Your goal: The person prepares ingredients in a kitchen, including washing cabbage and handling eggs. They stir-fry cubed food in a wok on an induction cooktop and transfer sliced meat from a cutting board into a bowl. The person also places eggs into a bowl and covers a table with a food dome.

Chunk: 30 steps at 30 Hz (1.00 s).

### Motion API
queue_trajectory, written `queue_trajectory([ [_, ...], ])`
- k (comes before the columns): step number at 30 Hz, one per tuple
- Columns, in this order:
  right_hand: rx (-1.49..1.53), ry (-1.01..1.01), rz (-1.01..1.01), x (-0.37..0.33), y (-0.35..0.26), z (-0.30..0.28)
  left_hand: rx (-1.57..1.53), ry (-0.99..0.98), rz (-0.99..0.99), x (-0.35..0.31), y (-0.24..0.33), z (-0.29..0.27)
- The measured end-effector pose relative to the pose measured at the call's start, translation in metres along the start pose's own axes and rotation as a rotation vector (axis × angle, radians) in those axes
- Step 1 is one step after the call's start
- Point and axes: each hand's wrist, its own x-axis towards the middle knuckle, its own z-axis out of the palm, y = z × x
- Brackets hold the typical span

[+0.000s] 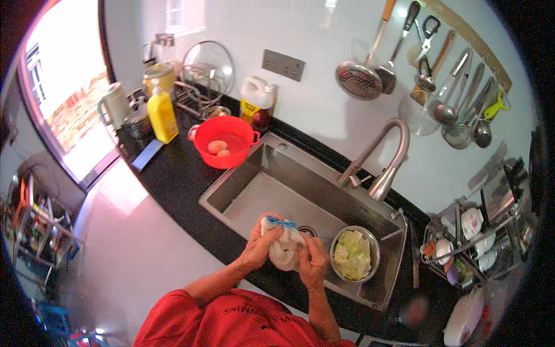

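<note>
Over the near edge of the sink [260,199], my two hands grip a bunched white cloth [284,253] with a blue strip along its top. My left hand [258,244] is closed on its left side, thumb laid across the front. On the other side my right hand [313,263] has its fingers wrapped around the cloth. Just right of that hand, a round metal bowl [377,261] sits in the sink, filled with pale green cabbage leaves [351,254]. The drain [308,231] shows partly behind the cloth.
A pull-down faucet [399,153] arches over the sink. Left of it stand a red colander [202,144] holding eggs [218,147], a yellow pump bottle [162,115] and a large jug [257,103]. Ladles and strainers [358,80] hang on the wall. A dish rack [462,231] stands at right.
</note>
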Motion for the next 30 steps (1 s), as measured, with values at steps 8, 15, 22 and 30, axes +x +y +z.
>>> queue_trajectory([
  [8, -0.188, 0.286, 0.012, 0.037, -0.018, -0.020, 0.189, -0.232, 0.002, 0.064, 0.052, -0.028],
  [15, 0.589, 0.650, 0.191, 0.048, -0.026, -0.068, 1.066, -0.329, 0.752, 0.113, 0.060, -0.039],
  [22, 0.131, 0.384, 0.183, 0.018, -0.025, -0.109, 0.590, -0.150, 0.221, 0.101, 0.076, 0.013],
  [30, 0.246, -0.033, 0.039, 0.056, -0.049, -0.092, 0.912, -0.842, 0.072, 0.052, 0.069, 0.097],
])
